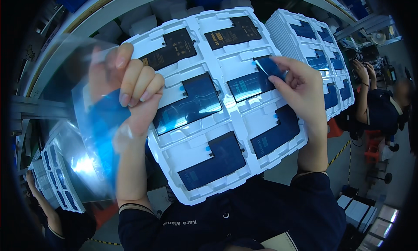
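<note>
A white moulded tray [235, 125] in front of me holds several L-shaped flat batteries. Between thumb and forefinger, my right hand [302, 87] pinches a lifted corner of blue film [268, 66] on the middle-right battery [246, 89]. My left hand [141, 85], fingers curled, grips a bunch of clear, blue-tinted plastic film [93, 133] left of the tray, partly blurred. The two far batteries, at left [176, 48] and right [233, 33], look black with gold print. Blue film covers the middle-left battery [191, 105] and the near ones, at left [213, 161] and right [276, 133].
To the right stands a stack of similar trays [300, 46] with blue-covered batteries on top. Another filled tray [61, 181] lies at the far left, close to a co-worker's arm [41, 198]. A second co-worker [379, 107] sits at the right. White foam-like blocks [139, 22] lie behind my tray.
</note>
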The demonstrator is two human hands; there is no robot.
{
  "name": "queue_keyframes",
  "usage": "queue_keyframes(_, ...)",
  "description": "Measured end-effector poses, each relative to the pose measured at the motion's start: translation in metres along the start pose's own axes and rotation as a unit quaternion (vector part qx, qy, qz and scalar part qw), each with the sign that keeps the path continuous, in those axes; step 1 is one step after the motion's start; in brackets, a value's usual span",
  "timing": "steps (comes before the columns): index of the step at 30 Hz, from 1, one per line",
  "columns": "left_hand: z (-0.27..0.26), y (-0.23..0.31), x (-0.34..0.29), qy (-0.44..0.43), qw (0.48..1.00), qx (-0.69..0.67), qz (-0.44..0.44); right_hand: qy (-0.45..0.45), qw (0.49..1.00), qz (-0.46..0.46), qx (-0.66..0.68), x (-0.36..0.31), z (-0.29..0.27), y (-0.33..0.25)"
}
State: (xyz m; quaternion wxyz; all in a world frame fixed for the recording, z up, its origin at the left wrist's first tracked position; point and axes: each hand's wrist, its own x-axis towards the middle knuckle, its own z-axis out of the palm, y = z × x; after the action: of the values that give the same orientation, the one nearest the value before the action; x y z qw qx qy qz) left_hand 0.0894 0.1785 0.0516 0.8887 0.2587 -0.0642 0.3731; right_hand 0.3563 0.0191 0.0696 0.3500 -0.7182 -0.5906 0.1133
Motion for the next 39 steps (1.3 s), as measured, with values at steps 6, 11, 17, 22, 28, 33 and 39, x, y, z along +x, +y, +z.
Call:
queue_keyframes(6, 0.016, -0.012, -0.007, 0.133, 0.938, 0.316, 0.053, 0.022, 0.991, -0.066, 0.118, 0.016, -0.007, -0.026)
queue_keyframes(11, 0.037, 0.012, -0.012, 0.066, 0.846, 0.530, 0.013, -0.248, 0.808, 0.131, 0.518, 0.038, 0.011, -0.074)
queue_keyframes(17, 0.056, 0.037, -0.026, 0.089, 0.827, 0.554, 0.032, -0.189, 0.854, 0.039, 0.484, 0.058, 0.041, -0.104)
queue_keyframes(22, 0.051, 0.045, -0.027, 0.200, 0.675, 0.707, 0.066, -0.181, 0.852, 0.027, 0.490, 0.061, 0.062, -0.124)
queue_keyframes(28, 0.052, 0.053, -0.032, 0.144, 0.667, 0.729, 0.051, -0.198, 0.771, 0.142, 0.588, 0.060, 0.079, -0.098)
queue_keyframes(33, 0.054, 0.060, -0.057, 0.186, 0.574, 0.797, 0.005, -0.144, 0.830, 0.130, 0.523, 0.061, 0.089, -0.096)
queue_keyframes(39, 0.015, 0.113, -0.125, 0.305, 0.570, 0.762, -0.021, -0.161, 0.816, 0.085, 0.549, 0.062, 0.087, -0.079)
